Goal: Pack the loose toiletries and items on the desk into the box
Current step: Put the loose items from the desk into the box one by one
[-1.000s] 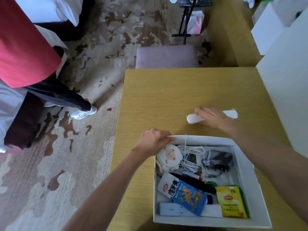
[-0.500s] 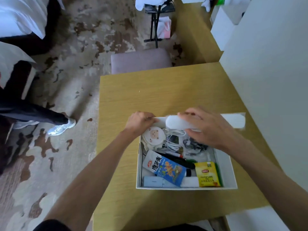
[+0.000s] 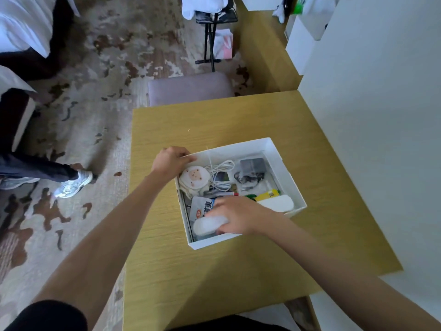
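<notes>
A white cardboard box sits on the wooden desk. My left hand grips the box's far left corner. My right hand is inside the box near its front wall and holds a long white wrapped item, whose other end reaches the right wall. Under and around it lie a white coiled cable, a round plush-faced pouch, a grey charger, a snack packet and a yellow packet.
A white wall borders the desk on the right. A padded stool stands behind the desk's far edge. Another person's leg and white sneaker are on the patterned carpet to the left. A folding stand stands farther back.
My right hand lifted the long white item off the desk, carried it over the box and lowered it inside near the front wall. My left hand kept its grip on the box corner.
</notes>
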